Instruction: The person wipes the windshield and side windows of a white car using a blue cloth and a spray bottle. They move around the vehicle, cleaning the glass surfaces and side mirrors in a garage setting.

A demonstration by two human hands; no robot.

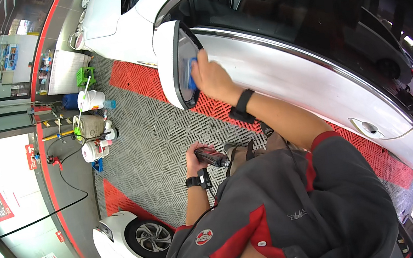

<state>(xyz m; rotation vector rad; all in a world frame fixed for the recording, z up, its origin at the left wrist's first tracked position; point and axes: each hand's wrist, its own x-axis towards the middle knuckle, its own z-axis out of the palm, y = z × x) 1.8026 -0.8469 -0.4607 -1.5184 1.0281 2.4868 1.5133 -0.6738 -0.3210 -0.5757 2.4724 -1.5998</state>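
My right hand [214, 78] is at the glass of the white car's side mirror [168, 63], its fingers closed on a small blue piece [191, 73] pressed to the mirror face. Whether that piece is a cloth or a pad, I cannot tell, as my fingers and the glare cover part of it. Lower down, in front of my body, my left hand [197, 155] is wrapped round a dark, glossy, bottle-like object [211, 157], which lies tilted with its end to the right. A black band sits on each wrist.
Along the right runs the white car's door [283, 70] with its handle [367, 128]. Buckets [91, 99], a green crate [85, 76] and a black hose [74, 200] stand or hang by the left wall. A second white car's wheel [150, 238] is at lower left, on grey and red grating [133, 118].
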